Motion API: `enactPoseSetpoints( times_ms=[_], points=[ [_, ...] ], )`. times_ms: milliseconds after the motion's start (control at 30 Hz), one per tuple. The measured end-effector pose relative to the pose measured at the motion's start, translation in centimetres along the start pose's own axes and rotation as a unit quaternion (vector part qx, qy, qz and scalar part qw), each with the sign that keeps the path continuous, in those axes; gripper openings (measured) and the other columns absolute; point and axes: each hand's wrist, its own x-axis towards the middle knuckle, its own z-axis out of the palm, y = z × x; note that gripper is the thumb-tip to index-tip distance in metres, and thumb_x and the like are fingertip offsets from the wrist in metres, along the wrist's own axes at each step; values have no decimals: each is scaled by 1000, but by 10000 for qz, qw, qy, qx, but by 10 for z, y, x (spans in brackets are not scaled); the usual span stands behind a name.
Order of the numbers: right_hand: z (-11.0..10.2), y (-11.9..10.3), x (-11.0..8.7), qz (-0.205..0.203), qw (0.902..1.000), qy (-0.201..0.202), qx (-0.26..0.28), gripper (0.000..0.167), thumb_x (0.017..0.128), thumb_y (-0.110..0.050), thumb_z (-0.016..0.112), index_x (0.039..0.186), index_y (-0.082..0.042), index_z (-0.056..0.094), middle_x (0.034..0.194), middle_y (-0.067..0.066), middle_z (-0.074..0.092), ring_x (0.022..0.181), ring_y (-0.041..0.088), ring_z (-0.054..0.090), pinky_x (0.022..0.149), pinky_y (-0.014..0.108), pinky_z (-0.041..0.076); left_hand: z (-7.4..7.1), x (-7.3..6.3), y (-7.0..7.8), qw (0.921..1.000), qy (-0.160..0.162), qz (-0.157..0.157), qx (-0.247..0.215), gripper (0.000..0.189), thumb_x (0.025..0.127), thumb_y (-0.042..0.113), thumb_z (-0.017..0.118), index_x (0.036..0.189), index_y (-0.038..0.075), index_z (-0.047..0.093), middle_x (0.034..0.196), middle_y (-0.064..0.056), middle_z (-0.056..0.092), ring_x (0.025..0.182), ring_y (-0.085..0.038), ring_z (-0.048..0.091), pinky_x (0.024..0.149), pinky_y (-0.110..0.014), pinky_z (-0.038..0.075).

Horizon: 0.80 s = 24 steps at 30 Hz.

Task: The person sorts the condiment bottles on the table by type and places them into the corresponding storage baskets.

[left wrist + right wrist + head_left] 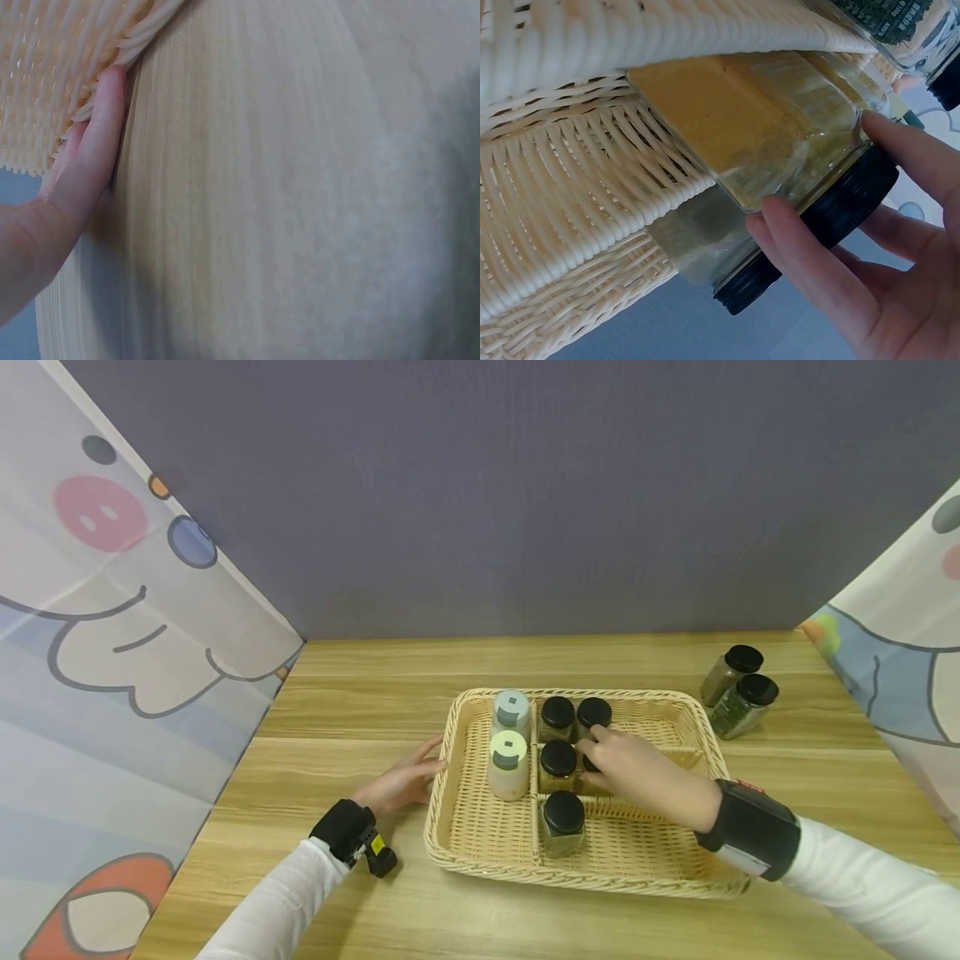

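My right hand [648, 772] reaches into the middle row of a wicker basket [585, 878]. It pinches a glass spice jar [727, 135] of yellow powder just below its black lid, fingers on opposite sides of the glass. In the right wrist view another black-lidded jar [705, 232] stands close behind it. Nearby in the basket are several more spice jars, including one in the front compartment [562, 827]. On the left side, my left hand [405, 779] touches the basket's outer wall with extended fingers, seen along the wicker edge in the left wrist view.
Two white bottles, one with a light blue lid [511, 710] and one with a yellow-green lid [508, 772], stand in the long left compartment. Two spice jars [727, 681] [738, 710] stand on the wooden table right of the basket. Wicker dividers split the basket's right part.
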Motion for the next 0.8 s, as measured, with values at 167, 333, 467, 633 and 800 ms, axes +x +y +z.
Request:
enactPoseSetpoints(
  times_ms=[167,333,467,633,800],
  points=[
    [-3,0,-2,74,9998,-67,191,34,70,-23,73,90,2,62,78,9,52,56,12,50,47,19,44,1,0,1,10000,13,-6,-7,60,94,17,40,142,25,5,143,-19,17,124,-34,30,89,-55,38],
    [-7,1,-3,136,9990,-23,415,38,73,-28,70,96,1,62,81,8,53,57,10,50,47,16,44,1,0,1,10000,22,-18,19,60,94,18,40,142,25,5,144,-18,16,125,-34,28,89,-54,38],
    [-9,3,-5,56,9989,208,426,41,76,-34,67,100,0,62,83,7,53,56,8,48,44,15,42,1,-1,1,10000,12,-37,19,60,94,17,40,142,25,4,144,-18,15,126,-35,27,89,-54,38],
    [-11,6,-4,100,9979,424,477,42,79,-35,64,102,0,63,86,8,55,61,9,51,46,17,45,0,-1,0,10000,0,-49,52,60,94,16,39,142,25,4,144,-18,14,125,-35,28,88,-54,39],
    [-15,11,-4,122,9965,644,527,35,79,-30,65,99,-2,64,85,8,57,60,11,53,44,17,43,0,-1,1,10000,-23,-48,79,60,94,16,38,142,25,3,145,-18,14,125,-35,28,89,-54,38]
  ],
)
